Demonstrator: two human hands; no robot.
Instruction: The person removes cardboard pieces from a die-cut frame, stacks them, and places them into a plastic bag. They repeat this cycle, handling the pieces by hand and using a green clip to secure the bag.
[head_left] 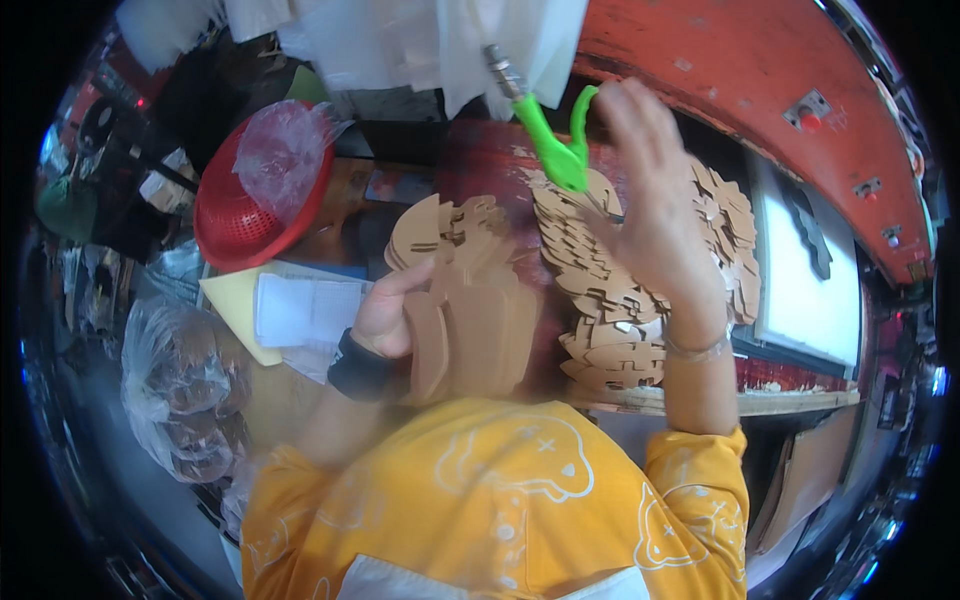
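My left hand [385, 315], with a black band at its wrist, is closed on the edge of some brown cut-out pieces [480, 330]. Its thumb lies along their side, and the pieces are smeared by motion. My right hand [650, 180] is raised, its fingers stretched out and blurred, with nothing seen in it. Close to those fingertips hangs a bright green air blow gun [555, 145] on a hose fitting. Below it, overlapping rows of brown cut-out shapes [600, 285] lie on a dark red surface, and more brown cut-outs [725, 230] sit behind my right hand.
A red plastic basket [230, 215] holding a clear bag is at the left. Papers [310, 305] and a yellow sheet [235, 305] lie nearer, beside a clear plastic bag [185, 385] of brown items. A red machine panel [740, 70] with buttons crosses the upper right, above a white board [810, 260].
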